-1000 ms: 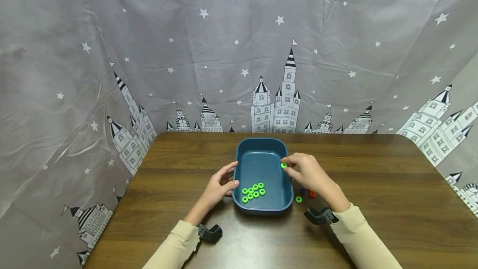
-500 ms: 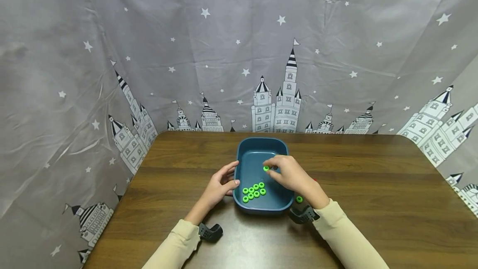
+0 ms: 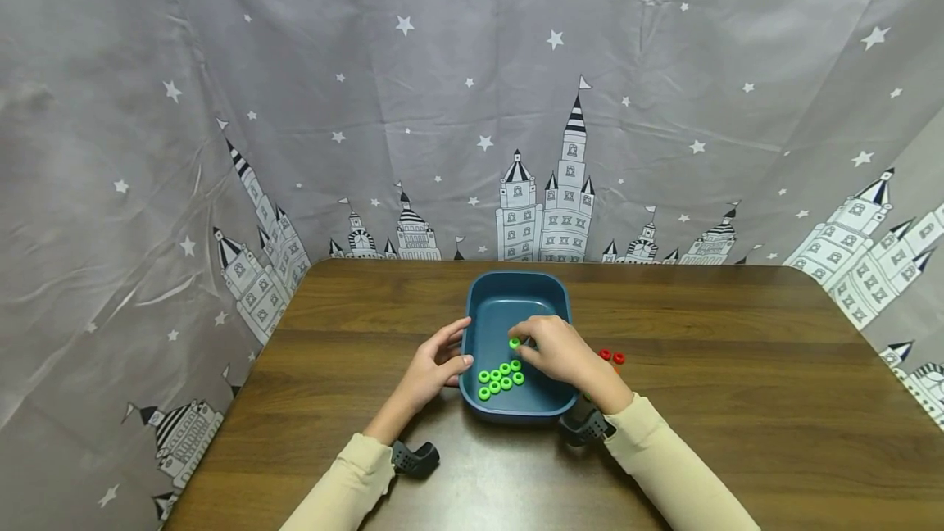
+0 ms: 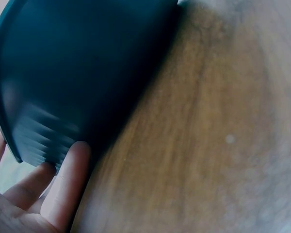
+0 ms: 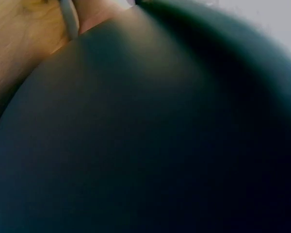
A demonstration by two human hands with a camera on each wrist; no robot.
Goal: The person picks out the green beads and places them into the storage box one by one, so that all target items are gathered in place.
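Note:
In the head view a dark blue tub [image 3: 519, 286] stands on the table. Several green ring-shaped beads [image 3: 495, 387] lie in two short rows at its near left. My left hand [image 3: 435, 359] rests against the tub's left side, thumb and index fingertip at the rim; the left wrist view shows its fingers [image 4: 70, 184] on the outer wall. Inside the tub my right hand [image 3: 556, 351] pinches another green bead [image 3: 514, 343] between thumb and fingertips, just beyond the rows. The tub's blurred dark wall [image 5: 136, 136] fills most of the right wrist view.
To the right of the tub lie two red beads [image 3: 612, 356] and an orange one [image 3: 617, 369], partly behind my right forearm. A green bead [image 3: 587, 396] there is mostly hidden. A grey curtain [image 3: 472, 105] with printed castles hangs behind the wooden table [image 3: 737, 392].
My right hand has carried the pinched green bead from the tub's right rim leftward and nearer to the rows. The red beads have come into sight. My left hand stays in place.

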